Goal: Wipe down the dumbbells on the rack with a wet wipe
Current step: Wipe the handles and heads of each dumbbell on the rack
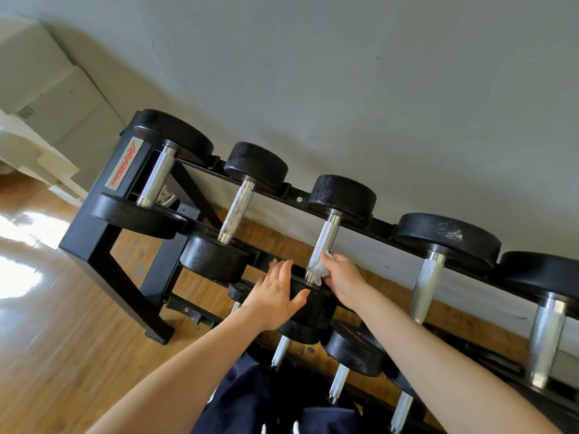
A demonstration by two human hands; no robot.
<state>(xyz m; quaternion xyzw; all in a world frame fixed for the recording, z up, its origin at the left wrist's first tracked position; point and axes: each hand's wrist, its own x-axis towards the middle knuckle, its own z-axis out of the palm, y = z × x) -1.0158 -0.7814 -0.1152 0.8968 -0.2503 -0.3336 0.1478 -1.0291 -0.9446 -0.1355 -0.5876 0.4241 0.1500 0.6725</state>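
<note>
Head view: black rack [94,242] against a pale wall [344,73], on a wooden floor [62,355].

Top shelf: five dumbbells in a row, black round heads, chrome handles. First dumbbell [158,177] at the rack's left end, beside a red-lettered label [123,164] on the frame. Second dumbbell [238,208] next along. Third dumbbell [324,242] in the middle, between the two hands. Fourth dumbbell [429,277] further right, pale smudges on its far head. Fifth dumbbell [546,336] at the right edge, partly cut off.

Lower shelf: at least four more chrome handles visible under the arms, with smaller black heads; exact count hard to tell, partly hidden.

Two bare hands, both on the third dumbbell. Left hand [275,296] flat against the near head, fingers straight and spread, thumb across the head's front edge, nothing gripped. Right hand [343,281] just right of the handle's lower end, fingers curled round one crumpled white wipe [321,270], pressed against the chrome close to where the handle meets the near head.

Dark blue clothing [250,396] with two white cords at the bottom edge. Pale boxes [47,89] stacked in the far left corner.
</note>
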